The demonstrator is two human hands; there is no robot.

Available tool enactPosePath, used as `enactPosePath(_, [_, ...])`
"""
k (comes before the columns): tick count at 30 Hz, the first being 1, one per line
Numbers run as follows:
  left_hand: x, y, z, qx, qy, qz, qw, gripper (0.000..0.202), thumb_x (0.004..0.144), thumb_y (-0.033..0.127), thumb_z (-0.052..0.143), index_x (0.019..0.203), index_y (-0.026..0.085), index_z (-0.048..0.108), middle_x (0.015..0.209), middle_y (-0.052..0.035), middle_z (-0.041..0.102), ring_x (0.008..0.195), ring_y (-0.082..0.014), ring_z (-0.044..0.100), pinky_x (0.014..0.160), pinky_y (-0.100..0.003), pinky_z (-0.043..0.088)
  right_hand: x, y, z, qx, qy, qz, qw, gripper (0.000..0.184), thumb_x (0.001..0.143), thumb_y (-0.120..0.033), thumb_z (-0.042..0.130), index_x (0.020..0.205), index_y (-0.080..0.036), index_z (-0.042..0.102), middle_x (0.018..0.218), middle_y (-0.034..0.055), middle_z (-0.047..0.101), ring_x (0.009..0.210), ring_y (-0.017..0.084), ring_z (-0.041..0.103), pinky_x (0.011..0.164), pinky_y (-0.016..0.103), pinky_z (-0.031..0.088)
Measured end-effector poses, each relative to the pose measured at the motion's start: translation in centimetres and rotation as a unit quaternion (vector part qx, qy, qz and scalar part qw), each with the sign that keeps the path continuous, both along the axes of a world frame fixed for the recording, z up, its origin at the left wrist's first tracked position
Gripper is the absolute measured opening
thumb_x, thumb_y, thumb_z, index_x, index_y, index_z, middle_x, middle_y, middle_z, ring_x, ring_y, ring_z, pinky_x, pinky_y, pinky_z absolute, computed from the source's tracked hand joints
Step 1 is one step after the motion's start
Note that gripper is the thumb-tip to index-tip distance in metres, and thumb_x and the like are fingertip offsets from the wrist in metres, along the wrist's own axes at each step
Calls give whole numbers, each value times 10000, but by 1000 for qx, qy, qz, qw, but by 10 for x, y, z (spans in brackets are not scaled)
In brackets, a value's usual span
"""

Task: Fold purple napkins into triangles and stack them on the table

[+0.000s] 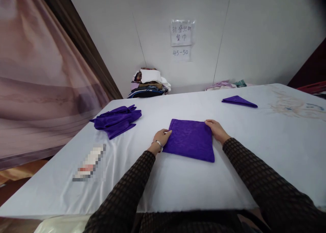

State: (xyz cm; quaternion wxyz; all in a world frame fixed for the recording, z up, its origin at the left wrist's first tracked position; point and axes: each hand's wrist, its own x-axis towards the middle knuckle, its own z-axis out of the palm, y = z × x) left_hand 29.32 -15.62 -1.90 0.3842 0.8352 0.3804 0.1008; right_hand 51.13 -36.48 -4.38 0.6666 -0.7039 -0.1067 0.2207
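Note:
A purple cloth napkin, folded into a rough square, lies flat on the white tablecloth in front of me. My left hand, with a silver bangle at the wrist, pinches its left edge between thumb and fingers. At the far right corner, my right hand grips the cloth, thumb on top and the other fingers partly hidden. Farther right lies another purple napkin, folded into a triangle. A loose, crumpled heap of purple napkins rests to the left.
A blurred-out flat object lies on the left of the white-covered table. Stacked folded cloths stand by the wall, with more fabric behind the table. A handwritten sign hangs above. Pink curtains drape at left.

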Motion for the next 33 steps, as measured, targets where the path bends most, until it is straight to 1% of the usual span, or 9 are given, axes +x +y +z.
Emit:
enactPosePath(3, [17, 8, 3, -3, 21, -3, 1000, 392, 780, 496, 597, 1005, 187, 681, 949, -75, 721, 863, -215, 665, 729, -283, 490, 0, -1, -5, -21, -55, -4, 998, 449, 660, -258, 660, 1097, -180, 591, 776, 32, 655, 657, 175, 611, 559, 268, 481])
enactPosePath(9, [46, 12, -2, 4, 30, 15, 999, 261, 724, 395, 676, 861, 174, 700, 870, -65, 723, 819, -199, 661, 694, -260, 477, 6, -2, -17, -54, -145, 24, 988, 531, 661, -234, 623, 1189, -191, 574, 898, 47, 666, 743, 186, 621, 665, 308, 512])
enactPosePath(13, [49, 11, -4, 26, 8, 37, 999, 173, 777, 336, 617, 844, 192, 685, 839, -34, 717, 806, -170, 650, 691, -244, 466, 17, 1, -11, -50, -193, 42, 979, 541, 684, -268, 618, 1217, -195, 563, 939, 57, 669, 776, 194, 623, 722, 340, 511])
enactPosePath(16, [48, 13, -4, 42, 2, 47, 998, 198, 816, 351, 554, 849, 198, 674, 831, -27, 712, 782, -160, 647, 672, -240, 462, 25, 11, -3, -87, -228, 30, 969, 540, 690, -241, 615, 1224, -176, 564, 1004, 84, 662, 877, 218, 620, 799, 371, 494])
enactPosePath(18, [48, 14, -4, 55, 12, 50, 997, 198, 808, 352, 549, 834, 198, 670, 838, -38, 711, 782, -173, 647, 671, -253, 456, 29, 19, -1, -134, -265, 23, 955, 526, 698, -202, 605, 1221, -162, 570, 1045, 102, 658, 946, 236, 611, 856, 394, 474])
enactPosePath(21, [48, 12, -5, 79, 40, 55, 995, 194, 788, 365, 554, 813, 208, 665, 857, -61, 711, 815, -210, 645, 686, -288, 447, 31, 25, -6, -187, -339, 39, 921, 497, 720, -156, 579, 1217, -167, 576, 1082, 106, 662, 994, 251, 604, 921, 420, 441])
enactPosePath(25, [47, 7, -5, 108, 64, 59, 990, 239, 816, 404, 499, 826, 221, 653, 890, -85, 705, 861, -248, 635, 699, -320, 434, 32, 24, -16, -190, -416, 60, 888, 461, 752, -160, 565, 1213, -176, 581, 1165, 103, 640, 1056, 257, 588, 973, 422, 414])
enactPosePath(28, [45, 3, -5, 137, 83, 60, 985, 276, 848, 424, 441, 844, 228, 635, 871, -83, 702, 841, -245, 636, 677, -319, 426, 33, 22, -17, -200, -437, 69, 874, 451, 785, -191, 554, 1235, -166, 564, 1205, 104, 622, 1086, 253, 576, 973, 411, 419])
enactPosePath(33, [43, 0, -5, 192, 113, 75, 972, 235, 856, 392, 437, 843, 236, 612, 885, -62, 701, 834, -223, 641, 664, -299, 428, 30, 22, -11, -285, -445, 93, 844, 453, 830, -217, 537, 1280, -168, 523, 1236, 101, 606, 1099, 243, 568, 943, 381, 430])
